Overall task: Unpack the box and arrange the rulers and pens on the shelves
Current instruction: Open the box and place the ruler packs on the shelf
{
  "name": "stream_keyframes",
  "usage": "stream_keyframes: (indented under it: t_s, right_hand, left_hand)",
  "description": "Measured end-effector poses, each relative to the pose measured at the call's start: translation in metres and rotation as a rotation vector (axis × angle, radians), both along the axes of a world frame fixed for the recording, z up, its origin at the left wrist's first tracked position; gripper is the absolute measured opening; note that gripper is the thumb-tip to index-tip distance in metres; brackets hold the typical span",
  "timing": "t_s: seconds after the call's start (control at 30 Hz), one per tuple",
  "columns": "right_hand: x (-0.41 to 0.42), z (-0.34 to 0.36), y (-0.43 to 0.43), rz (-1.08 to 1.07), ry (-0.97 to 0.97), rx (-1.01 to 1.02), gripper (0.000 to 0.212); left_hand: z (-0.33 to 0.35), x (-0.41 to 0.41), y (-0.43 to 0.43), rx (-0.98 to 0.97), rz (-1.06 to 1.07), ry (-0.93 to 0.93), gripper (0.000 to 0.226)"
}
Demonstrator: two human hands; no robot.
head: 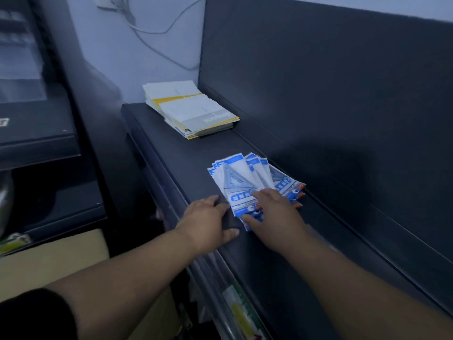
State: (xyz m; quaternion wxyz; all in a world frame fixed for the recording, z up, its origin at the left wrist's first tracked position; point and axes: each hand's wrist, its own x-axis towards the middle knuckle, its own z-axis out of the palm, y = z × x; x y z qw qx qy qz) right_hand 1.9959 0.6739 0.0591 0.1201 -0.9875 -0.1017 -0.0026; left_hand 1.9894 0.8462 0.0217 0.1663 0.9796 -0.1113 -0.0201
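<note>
Several blue-and-white ruler packs [247,177] lie fanned out on the dark top shelf [171,153]. My right hand [274,217] rests flat on the near ends of the packs, fingers spread and straight. My left hand [208,222] lies on the shelf just left of the fan, its fingertips touching the edge of the leftmost pack. A corner of a brown cardboard box [51,261] shows at the lower left, below the shelf. No pens are in sight.
A stack of white and yellow paper packs [193,111] sits at the shelf's far end. The dark back panel [318,94] rises along the right. Another dark shelf unit [36,123] stands at the left. A cable [157,38] hangs on the wall.
</note>
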Motion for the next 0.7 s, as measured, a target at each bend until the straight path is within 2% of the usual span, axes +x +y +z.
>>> stream_keyframes:
  t_s: [0.13,0.27,0.4,0.57,0.7]
  right_hand:
    - [-0.029,0.007,0.022,0.153,-0.048,-0.042,0.065]
    - [-0.07,0.001,0.06,0.361,-0.035,0.005,0.064]
    - [-0.116,-0.023,0.099,0.519,0.06,-0.014,0.063]
    - [-0.164,-0.061,0.136,0.614,0.224,-0.085,0.061]
    - [-0.175,-0.085,0.172,0.631,0.298,-0.114,0.061]
  left_hand:
    - [-0.003,-0.063,0.031,-0.076,0.153,-0.082,0.077]
    - [-0.026,-0.139,0.078,-0.05,0.377,0.004,0.071]
    - [-0.057,-0.223,0.128,-0.046,0.604,0.121,0.072]
    - [-0.082,-0.307,0.19,-0.037,0.814,0.233,0.078]
    - [-0.096,-0.336,0.233,-0.051,0.881,0.266,0.075]
